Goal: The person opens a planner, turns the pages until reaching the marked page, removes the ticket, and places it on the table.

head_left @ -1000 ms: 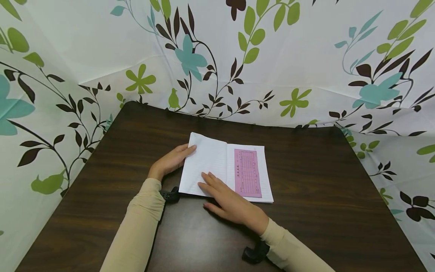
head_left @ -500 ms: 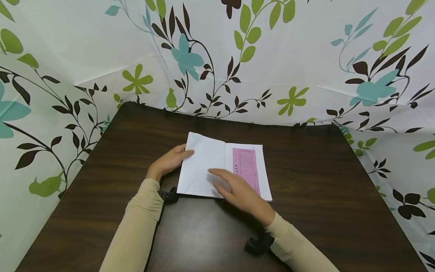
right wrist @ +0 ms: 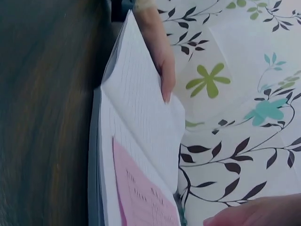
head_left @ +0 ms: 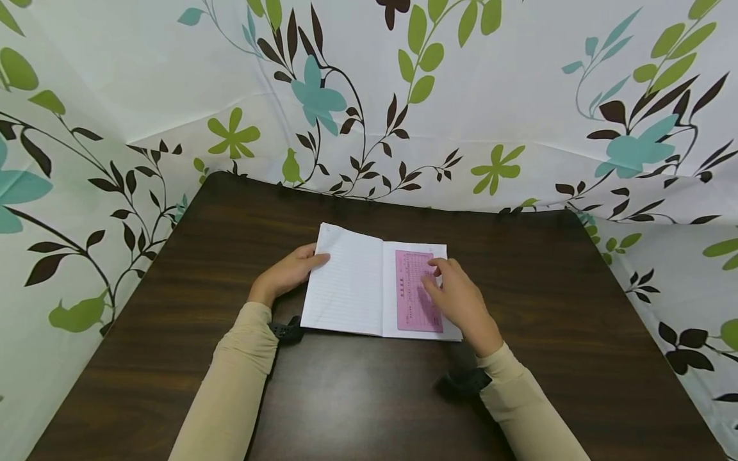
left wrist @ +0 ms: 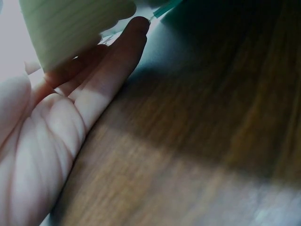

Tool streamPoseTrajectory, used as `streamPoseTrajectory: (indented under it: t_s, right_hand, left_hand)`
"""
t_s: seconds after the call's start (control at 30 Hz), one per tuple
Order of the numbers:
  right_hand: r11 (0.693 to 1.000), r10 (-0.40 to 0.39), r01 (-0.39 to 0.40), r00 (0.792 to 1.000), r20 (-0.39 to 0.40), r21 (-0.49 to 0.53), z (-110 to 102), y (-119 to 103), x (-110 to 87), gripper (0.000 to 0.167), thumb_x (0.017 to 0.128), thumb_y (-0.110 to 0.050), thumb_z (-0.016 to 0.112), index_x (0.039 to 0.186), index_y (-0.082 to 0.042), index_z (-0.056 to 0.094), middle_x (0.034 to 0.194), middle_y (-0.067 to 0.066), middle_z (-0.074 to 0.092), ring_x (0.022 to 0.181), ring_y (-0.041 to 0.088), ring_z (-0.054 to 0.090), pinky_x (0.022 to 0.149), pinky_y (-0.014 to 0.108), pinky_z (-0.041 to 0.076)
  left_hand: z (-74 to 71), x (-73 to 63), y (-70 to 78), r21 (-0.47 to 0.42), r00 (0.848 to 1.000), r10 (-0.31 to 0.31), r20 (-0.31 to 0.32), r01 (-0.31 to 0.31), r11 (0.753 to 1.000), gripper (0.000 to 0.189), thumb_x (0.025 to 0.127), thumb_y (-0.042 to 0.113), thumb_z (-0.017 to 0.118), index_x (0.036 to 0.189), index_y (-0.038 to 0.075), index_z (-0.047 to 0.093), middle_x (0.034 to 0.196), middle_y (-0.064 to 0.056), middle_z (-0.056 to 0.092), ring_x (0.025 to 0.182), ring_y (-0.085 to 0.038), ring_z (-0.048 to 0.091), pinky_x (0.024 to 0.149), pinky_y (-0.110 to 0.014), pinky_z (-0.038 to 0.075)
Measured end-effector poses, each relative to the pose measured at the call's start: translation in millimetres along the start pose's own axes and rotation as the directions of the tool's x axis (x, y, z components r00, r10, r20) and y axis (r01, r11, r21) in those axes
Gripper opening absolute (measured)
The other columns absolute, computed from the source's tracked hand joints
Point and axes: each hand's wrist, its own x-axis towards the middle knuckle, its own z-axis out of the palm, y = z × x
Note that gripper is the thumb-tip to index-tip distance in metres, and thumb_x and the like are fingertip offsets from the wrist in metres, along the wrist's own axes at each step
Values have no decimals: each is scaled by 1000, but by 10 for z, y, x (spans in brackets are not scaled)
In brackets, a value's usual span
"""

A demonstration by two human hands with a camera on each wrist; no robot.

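Note:
An open notebook (head_left: 352, 282) with lined white pages lies in front of me in the head view. My left hand (head_left: 288, 272) grips its left edge, thumb on the page and fingers underneath; the left wrist view shows those fingers (left wrist: 110, 70) beneath the sheets. A pink printed slip (head_left: 412, 294) rests on the right page. Over the slip's right side is my right hand (head_left: 461, 298), thumb and forefinger bent and a little apart, holding nothing. In the right wrist view only part of that hand (right wrist: 263, 212) shows, and the pink slip (right wrist: 141, 188) appears apart from it.
The notebook lies on a dark brown wooden table (head_left: 536, 307). Behind it hangs a white cloth (head_left: 507, 83) printed with leaves and flowers. Dark wrist devices sit at both wrists, the left one (head_left: 287, 330) near the notebook's corner.
My right hand has lifted off the left page and moved right, across the notebook, to the pink slip. The left hand keeps its grip on the left edge.

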Motion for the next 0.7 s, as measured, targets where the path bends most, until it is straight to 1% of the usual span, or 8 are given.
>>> streamPoseTrajectory:
  t_s: [0.07, 0.17, 0.23, 0.33, 0.4, 0.5, 0.6, 0.7]
  right_hand:
    - [998, 41, -41, 999, 2, -42, -12, 27, 13, 50, 103, -33, 60, 142, -1, 56, 124, 20, 61, 98, 32, 65, 75, 46, 56]
    - [992, 93, -90, 995, 27, -88, -7, 63, 33, 54, 103, -37, 61, 141, 1, 55, 131, 24, 59, 106, 35, 67, 83, 53, 57]
    - [989, 114, -108, 992, 52, -102, 9, 91, 46, 55, 103, -37, 61, 140, 3, 55, 135, 26, 56, 105, 35, 66, 86, 54, 56]
    - [987, 136, -128, 988, 76, -100, 46, 126, 70, 54, 102, -38, 63, 137, 4, 56, 135, 27, 53, 96, 32, 63, 83, 51, 55]
    - [987, 138, -131, 988, 74, -95, 71, 146, 83, 53, 102, -37, 64, 135, 4, 56, 133, 27, 53, 92, 30, 60, 79, 48, 54]
    - [987, 144, -139, 988, 61, -78, 95, 162, 95, 49, 101, -35, 66, 132, 2, 57, 127, 24, 55, 90, 28, 59, 78, 45, 53]
    - [988, 148, -145, 987, 54, -54, 110, 183, 112, 43, 101, -33, 67, 125, 1, 59, 119, 21, 59, 90, 28, 58, 77, 43, 51]
    - [989, 148, -147, 987, 57, -33, 109, 199, 125, 37, 101, -31, 68, 118, 1, 62, 111, 18, 60, 89, 27, 58, 73, 40, 49]
  left_hand:
    - [0, 0, 1, -1, 1000, -3, -3, 3, 1000, 54, 113, 31, 42, 158, 3, 35, 129, -17, 64, 104, -14, 64, 94, -28, 50]
    - [1, 1, 1, -6, 1000, -6, -6, 6, 1000, 53, 113, 31, 43, 157, 3, 37, 128, -16, 64, 103, -14, 64, 93, -29, 51]
    - [2, 4, -4, -9, 1000, -5, -2, 5, 1000, 52, 113, 31, 43, 157, 3, 37, 128, -15, 65, 103, -14, 65, 92, -29, 52]
    - [4, 3, -5, -10, 1000, -8, -4, 8, 1000, 52, 113, 31, 43, 157, 4, 38, 128, -15, 65, 103, -14, 65, 93, -29, 52]
    - [4, 4, -3, -9, 1000, -11, -6, 11, 1000, 50, 113, 30, 43, 156, 5, 40, 127, -15, 66, 103, -15, 65, 93, -30, 51]
    - [2, 2, -1, 1, 1000, -18, -15, 18, 1000, 49, 113, 31, 43, 155, 6, 42, 126, -14, 66, 103, -15, 65, 94, -31, 51]
    - [0, -4, 4, 2, 1000, -17, -13, 17, 1000, 49, 113, 31, 43, 155, 6, 41, 126, -15, 66, 104, -15, 65, 94, -31, 50]
    - [1, -5, 5, -1, 1000, -14, -7, 14, 1000, 50, 113, 31, 43, 155, 6, 41, 126, -15, 66, 103, -15, 65, 94, -31, 51]
